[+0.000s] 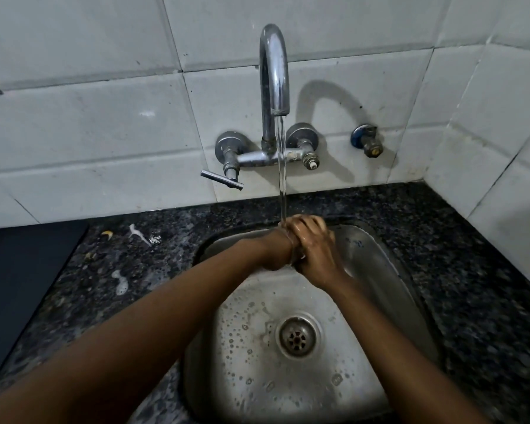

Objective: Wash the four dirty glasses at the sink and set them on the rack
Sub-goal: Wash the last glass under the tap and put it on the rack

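Observation:
A clear glass (294, 259) is held over the steel sink (386, 270), right under the stream of water (282, 179) from the tap (274, 71). My right hand (314, 249) grips the glass from outside, its fingers curled round it. My left hand (274, 254) reaches into the glass's mouth, and its fingers are hidden inside the glass and behind the right hand. Most of the glass is covered by both hands. No other glasses and no rack are in view.
The drain (297, 336) lies in the wet, bubble-flecked sink bottom. The tap's lever handle (222, 179) sticks out at the left. Dark granite counter (104, 270) surrounds the sink, with foam blobs and small scraps (140, 235). A dark mat (19, 270) lies at far left.

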